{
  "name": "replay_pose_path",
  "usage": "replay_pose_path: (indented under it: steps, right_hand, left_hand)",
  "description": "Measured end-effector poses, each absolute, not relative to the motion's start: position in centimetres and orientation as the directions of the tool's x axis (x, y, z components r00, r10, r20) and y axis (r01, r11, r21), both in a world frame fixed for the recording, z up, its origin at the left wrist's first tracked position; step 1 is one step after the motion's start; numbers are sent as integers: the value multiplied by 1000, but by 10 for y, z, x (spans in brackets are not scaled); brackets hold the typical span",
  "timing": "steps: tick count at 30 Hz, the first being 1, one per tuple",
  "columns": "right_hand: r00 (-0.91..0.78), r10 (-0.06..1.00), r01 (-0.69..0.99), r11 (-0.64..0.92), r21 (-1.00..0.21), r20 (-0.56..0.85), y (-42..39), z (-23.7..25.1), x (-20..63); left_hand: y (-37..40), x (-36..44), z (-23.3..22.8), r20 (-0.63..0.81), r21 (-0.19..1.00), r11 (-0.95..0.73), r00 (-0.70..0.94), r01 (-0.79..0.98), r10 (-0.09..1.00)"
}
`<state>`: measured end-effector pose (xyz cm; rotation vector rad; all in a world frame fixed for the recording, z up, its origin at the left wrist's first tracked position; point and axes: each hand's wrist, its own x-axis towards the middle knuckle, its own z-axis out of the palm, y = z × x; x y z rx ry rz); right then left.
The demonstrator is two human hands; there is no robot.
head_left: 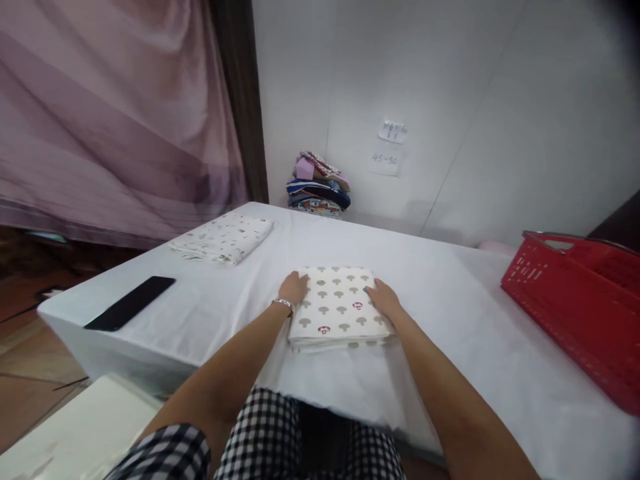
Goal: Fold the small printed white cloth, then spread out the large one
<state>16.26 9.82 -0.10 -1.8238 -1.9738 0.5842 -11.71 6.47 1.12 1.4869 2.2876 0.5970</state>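
Observation:
A folded white cloth [340, 303] printed with grey and red mushrooms lies near the front edge of the table, in front of my body. My left hand [294, 288], with a bracelet at the wrist, grips its far left side. On the opposite side, my right hand [384, 297] holds the cloth's right edge, thumb on top. The undersides of both hands' grips are hidden. Farther left rests a second folded white cloth [225, 237] with a small dark print, apart from both hands.
A white sheet covers the table [440, 293]. A black phone-like slab [131, 304] lies at the left edge. At right stands a red plastic basket [575, 313]. Folded fabrics [319, 187] are stacked by the back wall, near paper notes [386, 159]. A pink curtain [125, 120] hangs left.

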Motion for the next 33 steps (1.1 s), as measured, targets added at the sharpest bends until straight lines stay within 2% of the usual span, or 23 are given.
replay_pose_path:
  steps: [4, 8, 11, 14, 17, 19, 22, 27, 30, 33]
  right_hand:
    - [-160, 976, 841, 213, -498, 148, 80, -21, 168]
    - [-206, 955, 844, 283, -455, 212, 68, -17, 175]
    - [-298, 918, 850, 379, -366, 260, 75, 0, 163]
    - [-447, 860, 806, 506, -306, 245, 87, 12, 142]
    - [-504, 853, 802, 520, -295, 135, 100, 9, 126]
    - [-484, 871, 825, 487, -287, 85, 107, 3, 123]
    - [-470, 879, 836, 473, -278, 83, 113, -3, 123]
    - [-452, 892, 849, 439, -294, 23, 107, 7, 123]
    - [-470, 882, 832, 447, -329, 8, 88, 10, 131]
    - [-495, 867, 762, 464, -451, 56, 54, 2, 154]
  left_hand:
    - [75, -129, 11, -45, 506, 303, -327, 807, 944]
    - [75, -130, 20, -36, 485, 279, -300, 829, 953]
    - [66, -117, 27, 99, 422, 170, -232, 891, 968]
    - [57, -101, 26, 212, 283, -55, -7, 958, 977]
    - [54, -94, 16, 146, 249, -105, 70, 963, 987]
    - [55, -94, 8, 125, 259, -83, 52, 962, 991]
    - [55, -95, 3, 131, 268, -74, 39, 961, 991]
    - [58, -94, 9, 112, 301, -70, 38, 951, 993]
    - [57, -99, 13, 56, 392, -64, 46, 918, 997]
    - [38, -112, 11, 24, 544, -34, 25, 838, 999]
